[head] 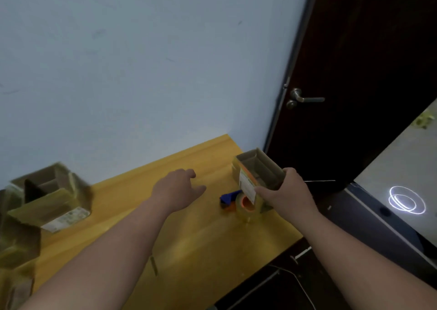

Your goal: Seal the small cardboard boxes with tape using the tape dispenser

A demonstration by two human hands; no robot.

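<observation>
Right hand (285, 191) grips open box (259, 172); left hand (178, 188) seemingly loose, empty.

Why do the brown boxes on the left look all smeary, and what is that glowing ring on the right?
In the head view, the brown cardboard boxes at the left edge are smeared by motion blur, while the small open cardboard box in the right hand looks sharper. The white ring is a light's reflection on the shiny grey surface.

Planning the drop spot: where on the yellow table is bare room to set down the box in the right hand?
Bare table lies between the forearms, near the front edge, and behind the left hand up to the wall. It is crowded around the tape dispenser under the held box, and at the left box pile.
</observation>
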